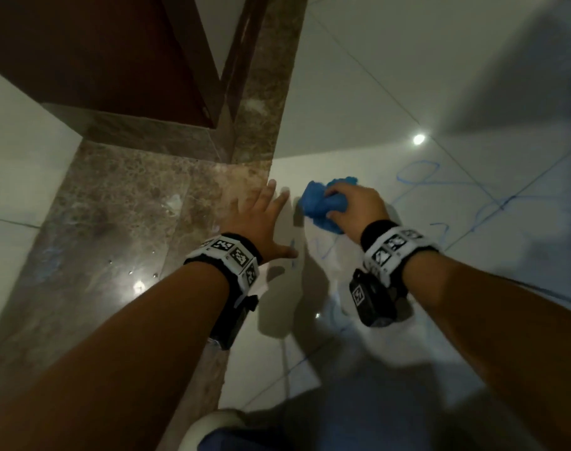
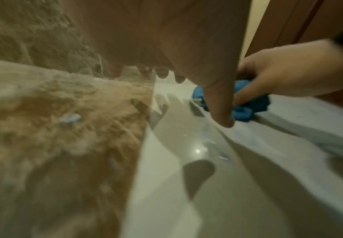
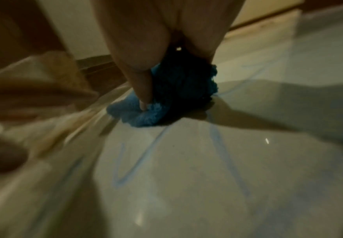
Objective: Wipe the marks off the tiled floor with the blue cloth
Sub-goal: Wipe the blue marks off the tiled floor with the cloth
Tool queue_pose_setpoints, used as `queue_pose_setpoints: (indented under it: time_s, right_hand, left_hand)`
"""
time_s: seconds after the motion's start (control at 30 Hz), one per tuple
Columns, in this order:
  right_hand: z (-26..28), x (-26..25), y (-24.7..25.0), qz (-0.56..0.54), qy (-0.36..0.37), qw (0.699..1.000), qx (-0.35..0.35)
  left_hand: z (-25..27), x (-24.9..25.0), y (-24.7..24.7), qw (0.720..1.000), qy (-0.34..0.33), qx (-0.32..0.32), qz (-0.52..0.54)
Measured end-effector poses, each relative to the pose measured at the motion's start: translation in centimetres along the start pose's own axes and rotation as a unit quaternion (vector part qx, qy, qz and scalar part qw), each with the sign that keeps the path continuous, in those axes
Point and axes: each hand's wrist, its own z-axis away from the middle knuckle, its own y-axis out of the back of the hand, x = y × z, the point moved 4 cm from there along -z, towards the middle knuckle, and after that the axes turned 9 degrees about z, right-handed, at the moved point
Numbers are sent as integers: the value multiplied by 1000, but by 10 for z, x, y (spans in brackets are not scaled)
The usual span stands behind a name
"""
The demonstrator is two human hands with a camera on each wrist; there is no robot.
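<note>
On the pale tiled floor (image 1: 359, 102), close to where it meets a brown marble strip (image 1: 124, 203), the blue cloth (image 1: 323, 206) sits bunched into a lump, pressed against the tile. The right hand (image 1: 355, 211) grips it from above, fingers (image 3: 144, 90) curled down into the fluffy fabric so that the cloth bulges out on the far and left sides of the hand. From the right wrist view the cloth touches the floor directly under the palm, and the picture is streaked with blur.

Blue marks (image 1: 417, 172) loop across the tiles to the right of the cloth, and fainter blue lines (image 3: 138, 161) run over the floor on the near side of it, between the two wrists.

Just left of the cloth, the left hand (image 1: 261, 219) lies flat with its fingers (image 1: 279, 203) spread wide and straight, holding nothing; it straddles the edge between marble strip and tile, the thumb pointing toward the cloth. Whether the palm bears on the floor cannot be told.

Beyond the marble strip a dark wooden door frame (image 1: 232, 76) rises. Both wrists wear bands with black-and-white markers.
</note>
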Motion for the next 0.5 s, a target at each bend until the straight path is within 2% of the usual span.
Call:
queue_pose_setpoints:
  time_s: [0.07,0.17,0.27,0.4,0.47,0.5]
  right_hand:
    - [6,13,9,-79,-40,996,30]
    - [17,40,19,-85,-76,992,62]
    - [15,58,29,-134,-76,986,62]
    - [-5,65,62,-161,-51,974,153]
    - [-13,65,69,-135,-56,976,161]
    - [-15,64,66,-70,-57,987,134]
  left_hand:
    - [13,11,-9,1000,-7,-6,-4]
    - [17,22,-22,1000,-15,-16,-2]
    - [-8,38,-22,999,-46,-15,-19]
    - [-56,70,0,996,-89,5,-32]
    - [-69,81,3,994,-96,-1,-47]
    - [-71,83,0,994,-93,-11,-52]
